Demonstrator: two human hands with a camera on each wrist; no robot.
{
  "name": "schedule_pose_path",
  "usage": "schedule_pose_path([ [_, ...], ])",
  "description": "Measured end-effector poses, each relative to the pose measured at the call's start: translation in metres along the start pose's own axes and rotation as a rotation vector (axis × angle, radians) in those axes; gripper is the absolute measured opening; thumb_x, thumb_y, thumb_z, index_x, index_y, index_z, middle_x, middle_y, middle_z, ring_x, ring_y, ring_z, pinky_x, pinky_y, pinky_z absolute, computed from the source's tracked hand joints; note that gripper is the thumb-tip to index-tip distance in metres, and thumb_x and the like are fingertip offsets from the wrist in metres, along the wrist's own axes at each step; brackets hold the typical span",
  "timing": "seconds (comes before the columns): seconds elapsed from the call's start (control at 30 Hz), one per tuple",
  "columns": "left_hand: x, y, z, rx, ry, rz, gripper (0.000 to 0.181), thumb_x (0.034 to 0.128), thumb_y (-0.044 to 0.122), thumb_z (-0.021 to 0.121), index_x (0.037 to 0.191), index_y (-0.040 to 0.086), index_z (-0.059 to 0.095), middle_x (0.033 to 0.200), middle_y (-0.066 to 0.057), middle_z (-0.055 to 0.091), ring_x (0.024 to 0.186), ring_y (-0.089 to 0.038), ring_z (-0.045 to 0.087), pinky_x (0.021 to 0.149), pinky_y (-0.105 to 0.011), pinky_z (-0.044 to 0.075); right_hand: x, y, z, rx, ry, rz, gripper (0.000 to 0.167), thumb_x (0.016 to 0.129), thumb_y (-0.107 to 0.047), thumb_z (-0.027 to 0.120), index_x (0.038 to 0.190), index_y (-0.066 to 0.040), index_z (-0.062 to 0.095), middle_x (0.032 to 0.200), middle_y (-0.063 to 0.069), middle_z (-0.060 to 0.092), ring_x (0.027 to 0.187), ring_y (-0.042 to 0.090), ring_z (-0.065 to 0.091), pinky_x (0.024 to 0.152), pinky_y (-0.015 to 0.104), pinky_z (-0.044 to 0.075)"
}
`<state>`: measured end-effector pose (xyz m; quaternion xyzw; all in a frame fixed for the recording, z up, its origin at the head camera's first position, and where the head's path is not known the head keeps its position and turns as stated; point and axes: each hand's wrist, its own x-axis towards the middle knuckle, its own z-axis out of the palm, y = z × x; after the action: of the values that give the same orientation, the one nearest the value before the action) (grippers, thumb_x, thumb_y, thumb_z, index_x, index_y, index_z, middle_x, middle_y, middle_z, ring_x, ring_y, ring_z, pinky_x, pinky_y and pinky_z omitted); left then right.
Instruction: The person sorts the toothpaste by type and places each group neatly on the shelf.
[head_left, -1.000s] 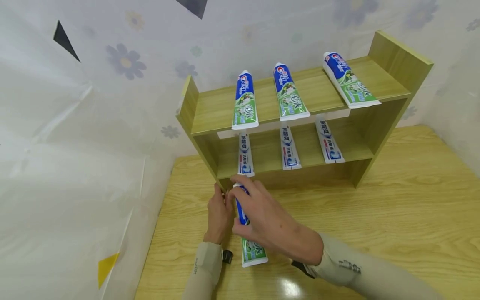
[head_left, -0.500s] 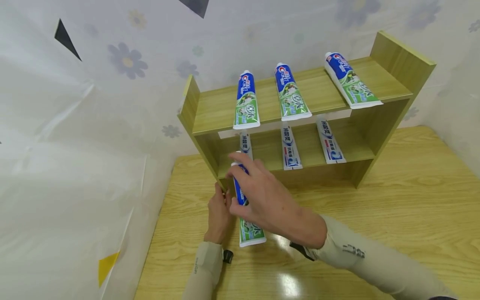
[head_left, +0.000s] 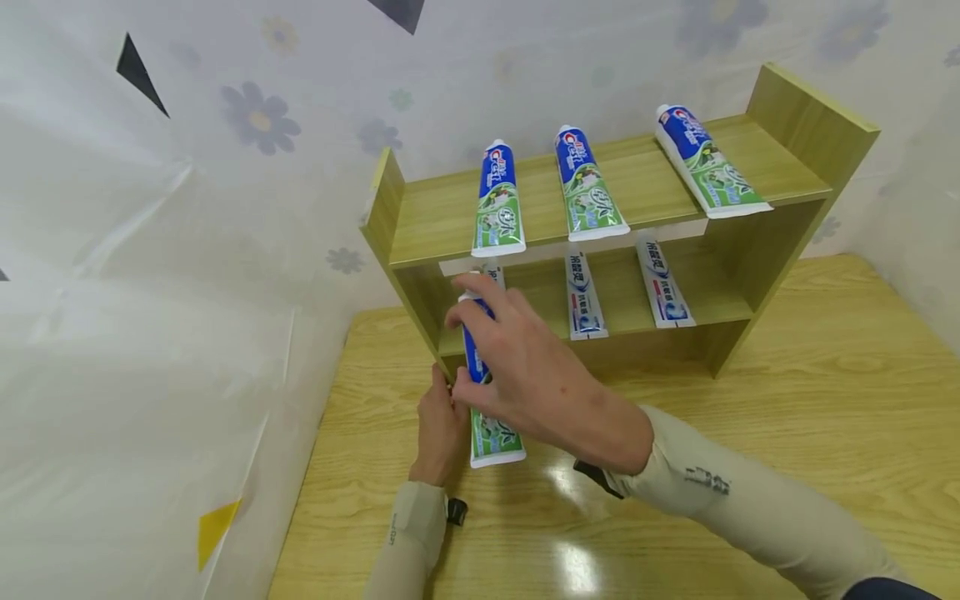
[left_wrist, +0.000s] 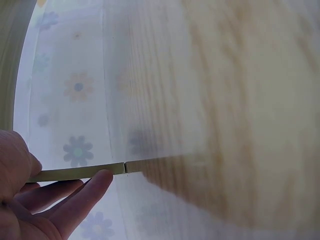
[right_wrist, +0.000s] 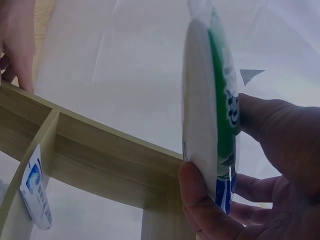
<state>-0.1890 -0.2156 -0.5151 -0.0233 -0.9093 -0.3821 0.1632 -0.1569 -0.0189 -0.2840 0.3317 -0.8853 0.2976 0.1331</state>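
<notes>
My right hand (head_left: 536,375) holds a blue-and-green toothpaste tube (head_left: 497,440) in front of the wooden shelf (head_left: 442,212), gripping it along the sides with thumb and fingers. In the right wrist view the tube (right_wrist: 202,110) stands on edge to the camera, away from the boards. Low on the shelf's left side, my left hand (head_left: 438,429) grips the side panel; the left wrist view has thumb and fingers (left_wrist: 87,202) on either face of that panel (left_wrist: 75,173). The right hand partly covers a white toothpaste tube (head_left: 493,272) on the middle board.
Three blue-and-green tubes (head_left: 591,187) lie along the top board, bottom ends jutting over its front edge. On the middle board lie more white tubes (head_left: 585,300). The shelf stands on a wood-grain table (head_left: 637,500), with plastic-covered walls (head_left: 225,333) behind and left.
My right hand has lifted the blue-and-green tube from low near the table, up and slightly left, to the middle board's height. The left hand stays on the side panel.
</notes>
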Motion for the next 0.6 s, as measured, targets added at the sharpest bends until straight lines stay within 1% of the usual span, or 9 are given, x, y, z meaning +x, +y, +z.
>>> schedule_pose_path([
  [0.07, 0.0, -0.001, 0.0, 0.004, -0.005, 0.005, 0.029, 0.1198, 0.029, 0.044, 0.144, 0.014, 0.049, 0.103, -0.013, 0.075, 0.081, -0.021, 0.071, 0.067, -0.034, 0.058, 0.002, -0.001, -0.003, 0.007, 0.009, -0.006, 0.043, 0.09, -0.018, 0.087, 0.128, -0.007, 0.069, 0.169, 0.012, 0.044, 0.125, 0.032, 0.062, 0.098, 0.04, 0.063],
  [0.17, 0.0, -0.002, 0.001, 0.02, -0.003, 0.017, 0.026, 0.1198, 0.026, 0.045, 0.139, 0.01, 0.05, 0.097, -0.012, 0.073, 0.077, -0.018, 0.067, 0.064, -0.03, 0.054, 0.006, -0.003, -0.008, 0.023, 0.023, -0.012, 0.043, 0.091, -0.016, 0.086, 0.129, -0.008, 0.069, 0.169, 0.011, 0.043, 0.133, 0.034, 0.059, 0.105, 0.043, 0.062],
  [0.23, 0.0, -0.003, 0.001, 0.016, -0.004, 0.025, 0.023, 0.1199, 0.023, 0.044, 0.137, 0.009, 0.05, 0.093, -0.011, 0.072, 0.075, -0.017, 0.065, 0.064, -0.028, 0.053, 0.009, -0.006, -0.011, 0.038, 0.035, -0.021, 0.042, 0.091, -0.015, 0.085, 0.129, -0.007, 0.068, 0.169, 0.012, 0.044, 0.139, 0.035, 0.057, 0.108, 0.045, 0.06],
  [0.3, 0.0, -0.004, 0.0, -0.005, -0.012, 0.036, 0.021, 0.119, 0.019, 0.046, 0.138, 0.011, 0.049, 0.091, -0.009, 0.07, 0.075, -0.015, 0.064, 0.065, -0.027, 0.053, 0.013, -0.008, -0.014, 0.045, 0.044, -0.03, 0.042, 0.091, -0.014, 0.084, 0.129, -0.007, 0.068, 0.168, 0.012, 0.044, 0.141, 0.036, 0.057, 0.109, 0.045, 0.06],
  [0.37, -0.001, -0.004, -0.001, -0.041, -0.029, 0.044, 0.028, 0.1178, 0.018, 0.049, 0.146, 0.016, 0.046, 0.094, -0.007, 0.071, 0.077, -0.013, 0.065, 0.068, -0.026, 0.054, 0.017, -0.01, -0.017, 0.045, 0.05, -0.037, 0.041, 0.091, -0.014, 0.083, 0.129, -0.007, 0.068, 0.168, 0.013, 0.044, 0.138, 0.036, 0.058, 0.108, 0.044, 0.06],
  [0.43, -0.003, -0.004, -0.002, -0.068, -0.05, 0.038, 0.043, 0.1156, 0.019, 0.053, 0.156, 0.023, 0.04, 0.097, -0.005, 0.071, 0.078, -0.011, 0.063, 0.069, -0.025, 0.053, 0.021, -0.012, -0.021, 0.048, 0.049, -0.04, 0.041, 0.092, -0.015, 0.082, 0.13, -0.007, 0.068, 0.168, 0.013, 0.044, 0.136, 0.036, 0.059, 0.106, 0.044, 0.061],
  [0.5, -0.003, -0.003, -0.003, -0.083, -0.06, 0.032, 0.056, 0.1128, 0.021, 0.058, 0.163, 0.027, 0.034, 0.1, -0.003, 0.073, 0.079, -0.01, 0.065, 0.07, -0.025, 0.054, 0.024, -0.013, -0.024, 0.054, 0.042, -0.033, 0.04, 0.093, -0.016, 0.08, 0.131, -0.007, 0.068, 0.169, 0.013, 0.042, 0.138, 0.037, 0.058, 0.106, 0.044, 0.061],
  [0.6, -0.002, -0.002, -0.002, -0.107, -0.045, 0.011, 0.049, 0.113, 0.028, 0.058, 0.158, 0.027, 0.04, 0.104, -0.004, 0.075, 0.082, -0.011, 0.07, 0.069, -0.028, 0.057, 0.031, -0.014, -0.03, 0.073, 0.031, -0.024, 0.041, 0.095, -0.017, 0.079, 0.132, -0.007, 0.067, 0.17, 0.012, 0.041, 0.145, 0.037, 0.054, 0.11, 0.045, 0.059],
])
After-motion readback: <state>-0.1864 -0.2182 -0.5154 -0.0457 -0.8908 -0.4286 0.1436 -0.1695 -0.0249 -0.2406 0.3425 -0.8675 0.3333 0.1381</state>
